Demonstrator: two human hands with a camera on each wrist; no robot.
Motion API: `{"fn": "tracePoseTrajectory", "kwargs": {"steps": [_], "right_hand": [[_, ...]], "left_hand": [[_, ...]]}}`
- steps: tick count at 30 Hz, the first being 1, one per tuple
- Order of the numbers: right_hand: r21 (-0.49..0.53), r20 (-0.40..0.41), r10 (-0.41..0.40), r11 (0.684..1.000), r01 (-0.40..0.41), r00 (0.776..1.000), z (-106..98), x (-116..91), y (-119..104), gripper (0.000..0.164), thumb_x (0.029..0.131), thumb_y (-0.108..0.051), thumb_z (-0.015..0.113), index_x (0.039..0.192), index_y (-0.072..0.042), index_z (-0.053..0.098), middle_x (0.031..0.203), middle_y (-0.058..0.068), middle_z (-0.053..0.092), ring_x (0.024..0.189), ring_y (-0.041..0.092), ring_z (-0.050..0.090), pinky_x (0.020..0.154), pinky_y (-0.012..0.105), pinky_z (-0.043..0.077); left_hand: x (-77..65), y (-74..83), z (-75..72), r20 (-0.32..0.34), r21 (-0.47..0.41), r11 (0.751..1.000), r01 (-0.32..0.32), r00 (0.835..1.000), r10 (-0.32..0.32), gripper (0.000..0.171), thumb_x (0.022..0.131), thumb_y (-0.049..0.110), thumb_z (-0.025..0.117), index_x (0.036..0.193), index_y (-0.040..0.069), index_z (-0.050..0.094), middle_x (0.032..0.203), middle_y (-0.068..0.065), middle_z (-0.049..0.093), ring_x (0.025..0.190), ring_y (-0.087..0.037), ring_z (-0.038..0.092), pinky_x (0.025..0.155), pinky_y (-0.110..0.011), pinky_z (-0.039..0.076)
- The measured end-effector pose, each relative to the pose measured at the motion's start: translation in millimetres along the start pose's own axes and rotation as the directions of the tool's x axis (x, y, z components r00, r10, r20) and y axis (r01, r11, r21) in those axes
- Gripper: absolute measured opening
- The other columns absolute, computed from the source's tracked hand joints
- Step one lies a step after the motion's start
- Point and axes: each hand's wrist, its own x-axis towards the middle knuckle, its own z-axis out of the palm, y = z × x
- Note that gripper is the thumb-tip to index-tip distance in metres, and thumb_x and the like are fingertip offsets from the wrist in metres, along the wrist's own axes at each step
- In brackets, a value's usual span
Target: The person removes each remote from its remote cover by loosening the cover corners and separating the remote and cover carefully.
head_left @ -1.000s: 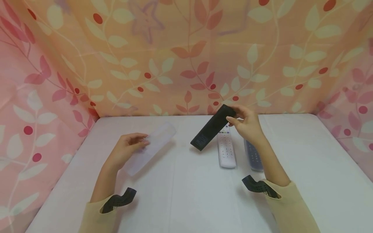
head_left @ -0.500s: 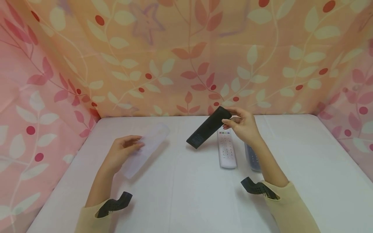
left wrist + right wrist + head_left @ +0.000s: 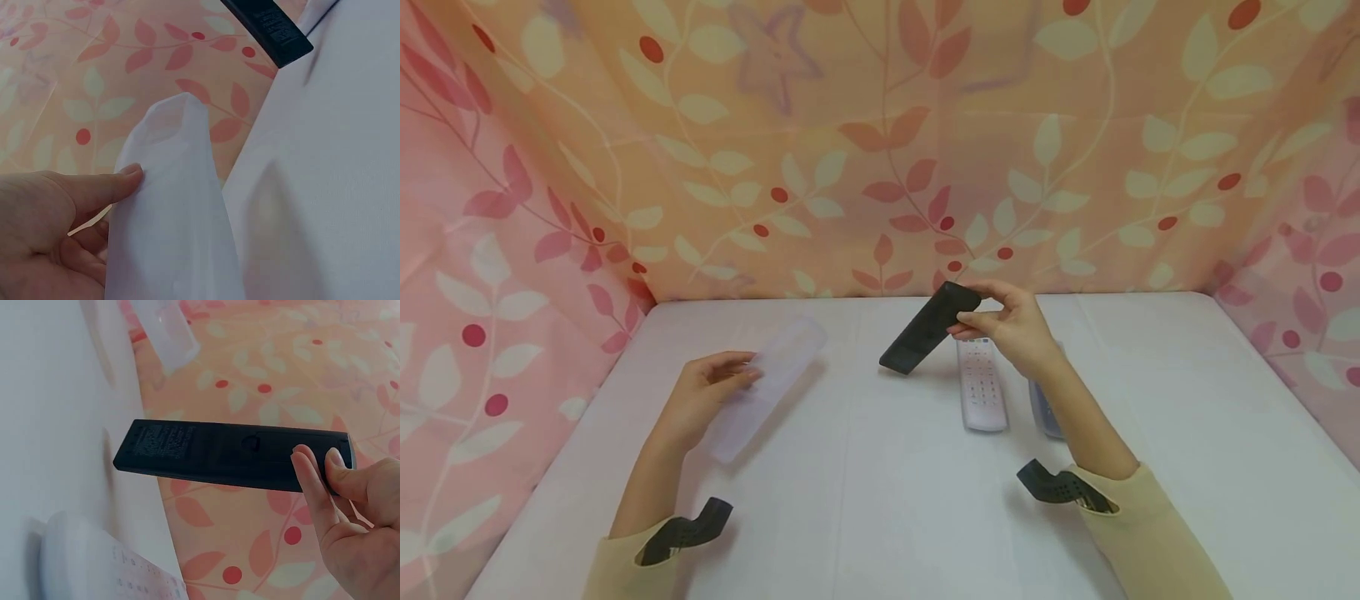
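The white table (image 3: pixel 880 517) bears a pale remote (image 3: pixel 982 392) and, partly hidden, seemingly a bluish remote (image 3: pixel 1045 413)

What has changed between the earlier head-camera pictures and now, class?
The right hand has carried the black remote leftward, and the left hand has shifted the translucent sleeve a little left too. Nothing was taken hold of or let go. The white remote and bluish remote stayed lying on the table.
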Motion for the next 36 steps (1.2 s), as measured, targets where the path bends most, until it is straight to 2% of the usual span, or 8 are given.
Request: {"fn": "tracePoseTrajectory", "kwargs": {"steps": [10,16,22,26,29,32,36], "right_hand": [[0.062,0.059,-0.005,0.998,0.001,0.998,5.0,-3.1,0.5,0.046,0.097,0.017,0.061,0.142,0.017,0.052,0.137,0.027,0.056,0.080,0.011,0.079,0.082,0.032,0.063],[0.092,0.095,-0.009,0.996,0.001,0.995,7.4,-5.1,1.0,0.046,0.095,0.018,0.062,0.140,0.018,0.053,0.122,0.015,0.066,0.082,0.014,0.079,0.084,0.036,0.064],[0.094,0.112,-0.010,0.996,-0.001,0.994,8.4,-8.4,1.4,0.043,0.096,0.015,0.064,0.138,0.017,0.057,0.119,0.015,0.069,0.083,0.017,0.079,0.086,0.036,0.063],[0.110,0.122,-0.046,0.993,0.032,0.991,9.7,-10.9,2.2,0.034,0.102,0.007,0.062,0.132,0.021,0.057,0.117,0.019,0.071,0.084,0.020,0.080,0.086,0.036,0.063],[0.123,0.112,-0.069,0.991,0.055,0.991,12.3,-12.5,3.1,0.033,0.108,-0.001,0.056,0.128,0.024,0.057,0.116,0.020,0.071,0.084,0.019,0.079,0.084,0.036,0.064],[0.132,0.088,-0.066,0.990,0.054,0.994,15.0,-13.6,4.7,0.036,0.111,-0.006,0.051,0.125,0.026,0.058,0.112,0.017,0.072,0.083,0.017,0.079,0.081,0.034,0.064],[0.156,0.072,-0.051,0.987,0.039,0.996,19.0,-14.7,7.9,0.034,0.110,-0.004,0.052,0.121,0.027,0.059,0.106,0.010,0.074,0.081,0.017,0.079,0.080,0.035,0.064]], "left_hand": [[-1.8,-2.5,-5.1,-0.001,0.018,1.000,0.025,1.000,-0.025,0.041,0.103,0.001,0.063,0.139,-0.018,0.055,0.091,0.021,0.073,0.085,0.001,0.069,0.080,-0.015,0.057],[-3.4,-3.0,-7.4,-0.002,0.020,0.999,0.028,1.000,-0.028,0.042,0.103,0.001,0.063,0.139,-0.019,0.054,0.091,0.021,0.073,0.084,0.001,0.069,0.080,-0.015,0.057],[-5.5,-3.9,-9.5,-0.005,0.019,0.999,0.030,1.000,-0.030,0.042,0.103,0.000,0.064,0.138,-0.020,0.053,0.091,0.022,0.073,0.083,0.001,0.069,0.080,-0.015,0.057],[-6.6,-5.1,-11.3,-0.009,0.017,0.999,0.031,0.999,-0.031,0.043,0.103,0.000,0.063,0.139,-0.021,0.052,0.090,0.022,0.073,0.084,0.002,0.069,0.080,-0.015,0.057],[-6.8,-6.4,-12.3,-0.010,0.014,0.999,0.034,0.999,-0.033,0.043,0.103,0.000,0.063,0.139,-0.021,0.052,0.090,0.023,0.072,0.085,0.003,0.069,0.080,-0.014,0.057],[-6.8,-7.7,-12.9,-0.009,0.012,0.999,0.040,0.999,-0.040,0.044,0.103,0.001,0.064,0.139,-0.021,0.052,0.090,0.023,0.073,0.085,0.003,0.069,0.081,-0.014,0.057],[-7.0,-9.4,-13.8,-0.010,0.019,0.999,0.049,0.999,-0.049,0.044,0.103,0.002,0.065,0.140,-0.019,0.052,0.090,0.023,0.073,0.085,0.002,0.069,0.081,-0.014,0.056]]}}
